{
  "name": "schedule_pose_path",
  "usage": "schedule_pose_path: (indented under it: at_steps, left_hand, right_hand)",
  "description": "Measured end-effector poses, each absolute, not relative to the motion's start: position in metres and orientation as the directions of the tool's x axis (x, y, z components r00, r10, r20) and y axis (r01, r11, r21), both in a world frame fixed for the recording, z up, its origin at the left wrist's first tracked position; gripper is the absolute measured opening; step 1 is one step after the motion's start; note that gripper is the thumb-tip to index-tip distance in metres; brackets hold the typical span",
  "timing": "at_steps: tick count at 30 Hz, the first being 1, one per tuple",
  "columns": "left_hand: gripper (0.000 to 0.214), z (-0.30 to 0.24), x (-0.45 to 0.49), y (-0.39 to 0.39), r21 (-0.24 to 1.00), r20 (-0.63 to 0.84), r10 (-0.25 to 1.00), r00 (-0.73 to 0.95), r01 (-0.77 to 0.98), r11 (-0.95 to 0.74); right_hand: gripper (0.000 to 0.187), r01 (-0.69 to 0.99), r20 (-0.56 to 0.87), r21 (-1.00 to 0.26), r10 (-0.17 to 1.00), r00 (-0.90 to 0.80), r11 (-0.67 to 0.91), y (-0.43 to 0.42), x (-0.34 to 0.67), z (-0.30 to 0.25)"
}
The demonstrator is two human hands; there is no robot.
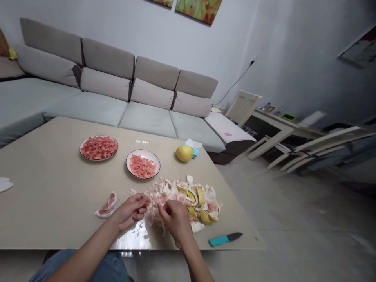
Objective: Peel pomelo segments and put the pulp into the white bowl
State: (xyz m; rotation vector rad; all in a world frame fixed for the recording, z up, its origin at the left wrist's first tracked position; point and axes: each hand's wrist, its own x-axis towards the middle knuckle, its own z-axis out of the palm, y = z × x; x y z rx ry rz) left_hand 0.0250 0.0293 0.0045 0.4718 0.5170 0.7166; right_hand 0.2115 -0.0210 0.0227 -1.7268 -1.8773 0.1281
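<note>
My left hand [131,210] and my right hand [175,220] are both closed on a pink pomelo segment [152,209] above the table's near edge, fingers pinching its skin. Just beyond them lies a heap of pomelo peel and white pith [190,197], with yellow rind pieces in it. Left of my left hand lie two unpeeled pink segments [107,205]. Farther back stand a small plate of peeled pink flesh [143,163] and a larger plate of the same [99,147].
A teal-handled knife [225,238] lies near the beige table's [53,188] front right corner. A whole yellow pomelo [184,153] sits by a tissue pack [194,145] at the far edge. A grey sofa [117,90] runs behind; folded chairs [317,145] stand at right.
</note>
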Motion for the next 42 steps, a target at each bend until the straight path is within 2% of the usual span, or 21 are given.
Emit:
schedule_pose_path:
  at_steps: [1,3,4,6,8,10,13,18,20,24,26,28,34,36,39,42]
  left_hand:
    - [0.035,0.004,0.025,0.029,0.566,-0.28,0.717,0.638,-0.494,0.66]
    - [0.033,0.003,0.026,0.03,0.567,-0.282,0.724,0.63,-0.499,0.655]
    - [0.032,0.002,0.026,0.03,0.57,-0.283,0.727,0.625,-0.5,0.652]
    - [0.029,0.0,0.027,0.03,0.579,-0.285,0.733,0.618,-0.499,0.645]
    - [0.026,-0.002,0.028,0.03,0.589,-0.283,0.736,0.615,-0.494,0.639]
    - [0.024,-0.004,0.03,0.029,0.597,-0.279,0.736,0.617,-0.489,0.636]
    - [0.022,-0.005,0.032,0.028,0.597,-0.283,0.735,0.617,-0.486,0.638]
    - [0.024,-0.007,0.033,0.032,0.538,-0.302,0.771,0.561,-0.567,0.623]
    - [0.026,-0.01,0.033,0.036,0.476,-0.332,0.769,0.546,-0.607,0.636]
    - [0.022,-0.015,0.032,0.044,0.393,-0.407,0.748,0.524,-0.639,0.661]
    - [0.014,-0.016,0.03,0.045,0.389,-0.412,0.756,0.509,-0.652,0.651]
    - [0.015,-0.015,0.029,0.045,0.403,-0.397,0.774,0.493,-0.664,0.629]
    - [0.021,-0.01,0.029,0.04,0.414,-0.326,0.814,0.481,-0.701,0.58]
    - [0.022,-0.01,0.03,0.039,0.406,-0.313,0.819,0.481,-0.711,0.574]
    - [0.021,-0.009,0.03,0.037,0.412,-0.309,0.814,0.492,-0.702,0.581]
    - [0.021,-0.006,0.03,0.035,0.437,-0.289,0.807,0.514,-0.68,0.589]
  right_hand:
    - [0.027,0.885,0.345,-0.44,0.939,0.014,0.149,-0.021,0.211,0.023]
    - [0.015,0.84,0.349,-0.501,0.937,-0.022,0.207,-0.021,0.209,0.025]
    - [0.022,0.794,0.347,-0.553,0.936,-0.055,0.251,-0.021,0.207,0.026]
    - [0.048,0.697,0.333,-0.645,0.937,-0.11,0.312,-0.022,0.204,0.027]
    - [0.056,0.653,0.331,-0.682,0.935,-0.126,0.329,-0.021,0.198,0.026]
    - [0.051,0.647,0.361,-0.673,0.923,-0.136,0.359,-0.019,0.191,0.024]
    - [0.035,0.627,0.407,-0.669,0.903,-0.141,0.399,-0.015,0.183,0.021]
    - [0.011,0.516,0.374,-0.782,0.926,-0.061,0.35,0.011,0.185,0.017]
    - [0.008,0.485,0.341,-0.818,0.94,-0.029,0.311,0.035,0.187,0.014]
    - [0.015,0.509,0.363,-0.808,0.931,0.036,0.295,0.095,0.186,0.008]
    - [0.019,0.522,0.398,-0.795,0.915,0.064,0.309,0.114,0.184,0.008]
    - [0.024,0.535,0.434,-0.776,0.899,0.065,0.335,0.117,0.183,0.011]
    - [0.016,0.558,0.441,-0.731,0.896,-0.053,0.393,0.046,0.182,0.013]
    - [0.025,0.603,0.436,-0.672,0.888,-0.147,0.43,0.024,0.182,0.011]
    - [0.041,0.672,0.468,-0.577,0.862,-0.194,0.464,0.008,0.182,0.006]
    - [0.036,0.707,0.496,-0.528,0.847,-0.192,0.47,0.007,0.182,0.004]
